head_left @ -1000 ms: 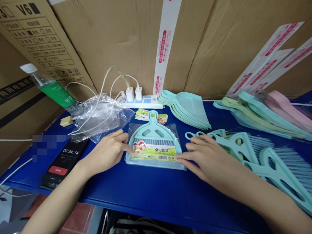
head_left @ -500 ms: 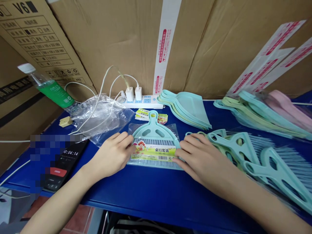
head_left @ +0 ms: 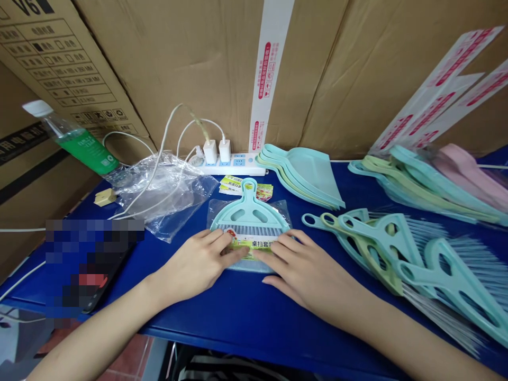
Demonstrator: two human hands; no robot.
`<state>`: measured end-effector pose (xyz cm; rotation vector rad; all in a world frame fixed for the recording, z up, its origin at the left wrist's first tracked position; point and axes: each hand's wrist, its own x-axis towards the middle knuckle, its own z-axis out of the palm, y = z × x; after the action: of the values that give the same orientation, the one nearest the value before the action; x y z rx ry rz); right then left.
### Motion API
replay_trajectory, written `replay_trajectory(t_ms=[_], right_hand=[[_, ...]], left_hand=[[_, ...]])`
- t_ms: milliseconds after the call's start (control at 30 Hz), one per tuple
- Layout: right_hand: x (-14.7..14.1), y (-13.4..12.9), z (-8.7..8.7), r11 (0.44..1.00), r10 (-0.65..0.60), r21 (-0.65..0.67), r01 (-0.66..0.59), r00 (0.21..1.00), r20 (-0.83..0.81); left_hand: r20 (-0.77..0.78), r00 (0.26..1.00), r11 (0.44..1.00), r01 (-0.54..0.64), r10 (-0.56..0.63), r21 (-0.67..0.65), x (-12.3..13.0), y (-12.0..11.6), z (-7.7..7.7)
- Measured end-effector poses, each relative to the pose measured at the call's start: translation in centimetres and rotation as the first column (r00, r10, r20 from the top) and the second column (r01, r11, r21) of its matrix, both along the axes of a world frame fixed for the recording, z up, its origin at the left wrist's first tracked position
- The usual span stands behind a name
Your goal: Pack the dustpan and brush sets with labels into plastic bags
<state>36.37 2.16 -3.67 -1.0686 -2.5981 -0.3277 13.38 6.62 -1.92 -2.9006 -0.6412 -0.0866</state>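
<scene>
At lower centre of the frame, on the blue bench (head_left: 222, 312), the left hand (head_left: 194, 267) and right hand (head_left: 305, 272) rest with grips open and flat, unclamped, on a teal dustpan-and-brush set (head_left: 249, 211) (inside a clear plastic bag), fingertips nearly meeting over its yellow-green label (head_left: 254, 244).

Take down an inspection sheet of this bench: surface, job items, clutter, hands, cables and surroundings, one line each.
Surface: blue tabletop, flat, with items spread across it.
Job's things: dustpan and brush set in a clear bag, lying flat, printed label on top.
Clutter: crumpled plastic bag, leaning water bottle, small printed cards, stacked dustpans, loose brushes.
Hands: left hand and right hand lie flat on the set, over the label.
Cables: white power strip, two chargers, white cables draped over the crumpled bag.
Surroundings: cardboard boxes behind, tiled floor below.
</scene>
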Motion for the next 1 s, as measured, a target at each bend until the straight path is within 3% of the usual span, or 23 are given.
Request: replay_trajectory(t_ms=[433, 700, 1000], right_hand=[[0.7, -0.2, 0.9, 0.996, -0.075, -0.051, 0.07, 0.993, -0.096], [2.2, 0.4, 1.9, 0.993, -0.119, -0.004, 0.119, 0.992, -0.048], [2.5, 0.2, 1.7, 0.988, -0.152, -0.021, 0.151, 0.988, -0.009]], left_hand=[[-0.007, 0.996, 0.991, -0.085, 0.085, -0.104, -1.0, 0.5, 1.4], [0.042, 0.99, 0.975, -0.127, 0.136, -0.18, -1.6, 1.2, 2.0], [0.068, 0.972, 0.949, -0.201, 0.223, -0.241, -2.9, 2.3, 2.7]])
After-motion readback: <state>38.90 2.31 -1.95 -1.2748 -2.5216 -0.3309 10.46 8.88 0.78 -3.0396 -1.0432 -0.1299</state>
